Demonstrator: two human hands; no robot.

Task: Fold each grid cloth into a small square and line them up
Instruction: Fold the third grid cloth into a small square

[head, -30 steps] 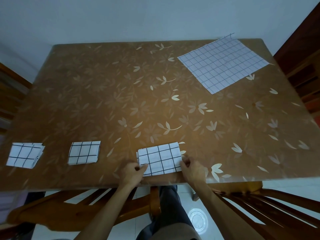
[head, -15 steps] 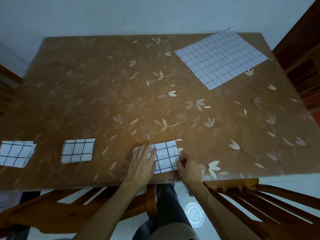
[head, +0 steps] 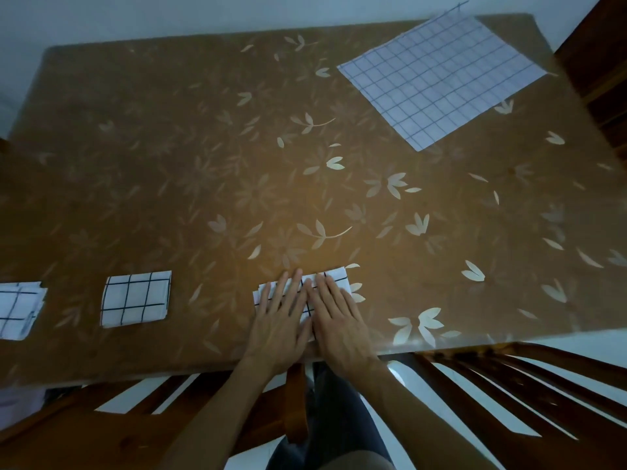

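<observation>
**Both palms now flatten the third grid cloth**

At the table's [head: 142,184] near edge, the left hand [head: 280,329] and right hand [head: 339,329] lie side by side, fingers spread, pressing the half-hidden cloth [head: 336,278] flat. A second ago they pinched its ends while it lay as a wider rectangle; it looks folded over since, so each grip is released, grasping nothing. Two folded squares sit along the same edge: one [head: 135,298] left of the hands, another [head: 18,308] at the near left corner. One unfolded cloth [head: 441,79] waits at the far right corner.
</observation>
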